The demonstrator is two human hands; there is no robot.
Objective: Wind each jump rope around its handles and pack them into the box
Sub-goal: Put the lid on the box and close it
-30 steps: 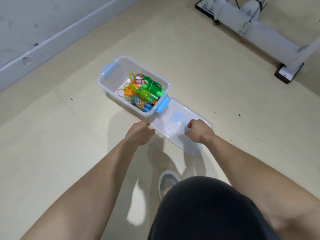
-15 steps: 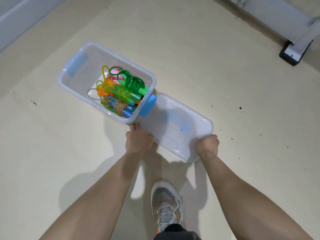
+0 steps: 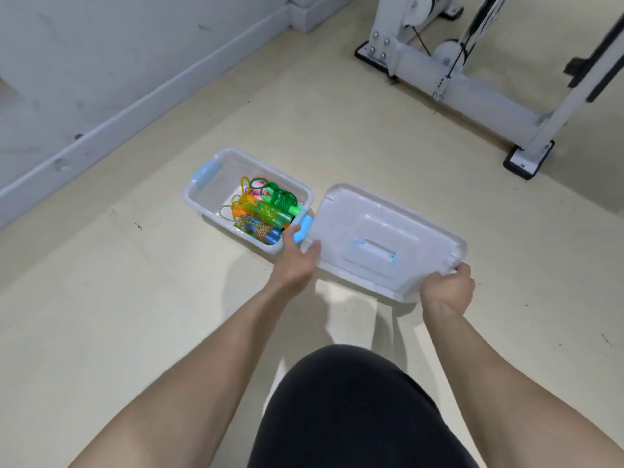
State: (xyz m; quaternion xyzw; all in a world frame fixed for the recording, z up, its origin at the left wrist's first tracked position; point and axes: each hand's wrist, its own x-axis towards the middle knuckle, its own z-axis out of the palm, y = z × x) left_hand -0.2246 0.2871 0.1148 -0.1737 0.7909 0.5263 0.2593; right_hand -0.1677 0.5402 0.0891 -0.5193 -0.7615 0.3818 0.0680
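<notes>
A clear plastic box (image 3: 216, 184) with light-blue end handles stands on the floor. Inside it lie several wound jump ropes (image 3: 265, 211) in green, orange, yellow, pink and blue. To its right I hold the translucent white lid (image 3: 378, 238) lifted off the floor and tilted, its blue-edged handle recess facing me. My left hand (image 3: 295, 261) grips the lid's near left corner, close to the box's blue handle. My right hand (image 3: 447, 290) grips the lid's near right corner, fingers curled over the rim.
A grey wall with a skirting board (image 3: 135, 106) runs along the left. A white metal machine frame (image 3: 466, 82) with a black foot stands at the back right. My dark-clothed knee (image 3: 354, 410) fills the bottom middle. The floor is beige.
The lid has risen off the floor in both hands and tilted up. My right hand stays at its right corner. The view has pulled back, and my knee is in sight again.
</notes>
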